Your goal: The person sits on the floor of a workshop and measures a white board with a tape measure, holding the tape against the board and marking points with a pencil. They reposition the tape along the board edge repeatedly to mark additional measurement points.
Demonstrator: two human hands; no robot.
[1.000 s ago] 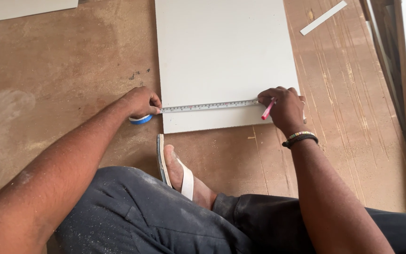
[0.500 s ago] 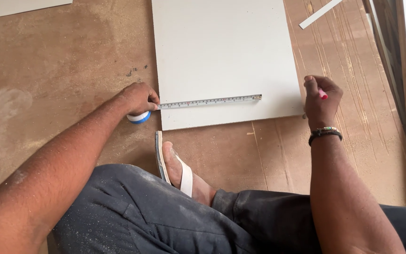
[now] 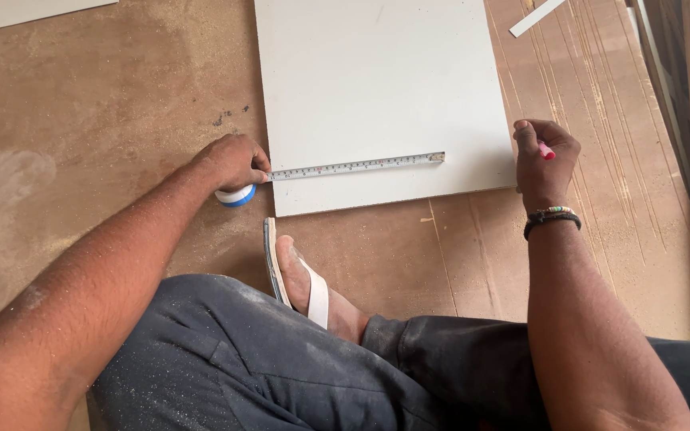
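On the dusty floor lies a white board (image 3: 377,88). Left hand (image 3: 229,162) grips the tape measure case (image 3: 235,195) at its edge, blade (image 3: 357,166) across it; right hand (image 3: 545,152) is closed around a pink marker (image 3: 547,150) beside the board.

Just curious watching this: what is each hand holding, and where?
Left hand grips the tape measure by its case; right hand holds a pink marker in its fist.

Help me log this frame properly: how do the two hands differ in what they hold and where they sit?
The left hand grips a blue-and-white tape measure case at the white board's left edge; the right hand holds a pink marker off the board's right edge.
The left hand presses down with the tape blade stretched across the board; the right hand touches no tape.
Both are closed around a tool.
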